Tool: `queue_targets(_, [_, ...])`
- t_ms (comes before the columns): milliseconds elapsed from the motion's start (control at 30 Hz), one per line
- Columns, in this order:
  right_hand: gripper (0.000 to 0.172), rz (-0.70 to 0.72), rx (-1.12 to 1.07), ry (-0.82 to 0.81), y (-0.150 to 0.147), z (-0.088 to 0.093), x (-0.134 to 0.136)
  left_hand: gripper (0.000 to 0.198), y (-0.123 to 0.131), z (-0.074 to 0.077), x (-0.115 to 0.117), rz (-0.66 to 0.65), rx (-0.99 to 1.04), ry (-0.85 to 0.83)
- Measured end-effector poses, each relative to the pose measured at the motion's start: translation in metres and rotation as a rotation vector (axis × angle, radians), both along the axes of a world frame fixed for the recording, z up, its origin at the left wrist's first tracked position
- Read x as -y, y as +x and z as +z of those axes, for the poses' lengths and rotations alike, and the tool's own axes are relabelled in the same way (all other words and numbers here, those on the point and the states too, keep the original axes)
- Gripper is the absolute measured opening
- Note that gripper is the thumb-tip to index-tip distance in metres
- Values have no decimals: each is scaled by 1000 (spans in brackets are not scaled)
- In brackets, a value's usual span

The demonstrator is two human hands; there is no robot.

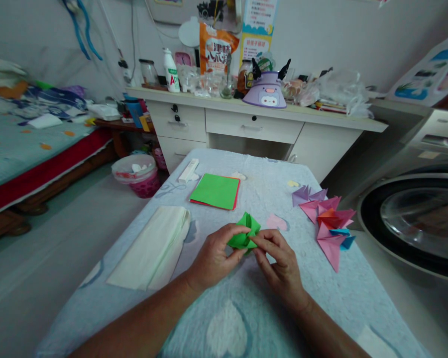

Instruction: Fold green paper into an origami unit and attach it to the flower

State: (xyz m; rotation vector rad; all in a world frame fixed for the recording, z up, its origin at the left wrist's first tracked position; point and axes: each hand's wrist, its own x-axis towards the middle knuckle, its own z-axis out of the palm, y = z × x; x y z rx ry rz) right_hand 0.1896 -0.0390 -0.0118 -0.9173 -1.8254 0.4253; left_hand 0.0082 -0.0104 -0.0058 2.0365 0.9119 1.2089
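A folded green paper piece [245, 231] is held just above a table covered in a light blue cloth [246, 308]. My left hand [213, 256] pinches its left side with curled fingers. My right hand [278, 263] pinches its right side, thumb and forefinger pressed on the paper. Behind the hands lies a stack of square sheets with a green one on top [216, 191]. Several finished folded pieces in pink, purple, orange and blue [328, 223] lie in a cluster to the right.
A folded cream cloth [155, 248] lies left of my hands, a white box [188, 170] near the far left corner. Beyond stand a cluttered white desk [254, 124], a pink bin [137, 175], a bed [26, 144] at left and a washing machine [418, 219] at right.
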Motion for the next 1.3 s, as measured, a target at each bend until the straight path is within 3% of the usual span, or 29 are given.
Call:
queue_targets(100, [41, 33, -28, -41, 1, 4, 2, 41, 0, 1, 0, -3, 1, -36])
queue_targets(267, [11, 50, -139, -197, 1, 12, 7, 36, 0, 1, 2, 71, -6, -114])
queue_targets(433, [15, -7, -372, -440, 3, 7, 4, 39, 0, 1, 4, -8, -78, -113])
queue_targets(667, [19, -50, -314, -475, 4, 3, -2, 78, 4, -2, 9, -90, -24, -236])
queue_targets(833, [21, -68, -327, -449, 4, 2, -4, 97, 7, 1, 6, -122, 206, -495])
queue_targets(933, [20, -73, -324, -424, 3, 2, -5, 63, 9, -4, 1, -201, 267, -628])
queue_targets(1033, [21, -74, -308, -420, 3, 3, -5, 25, 10, -11, -1, -231, 206, -652])
queue_targets(1300, [22, -70, -379, -479, 5, 2, -6, 9, 12, -6, 1, -195, 33, -581])
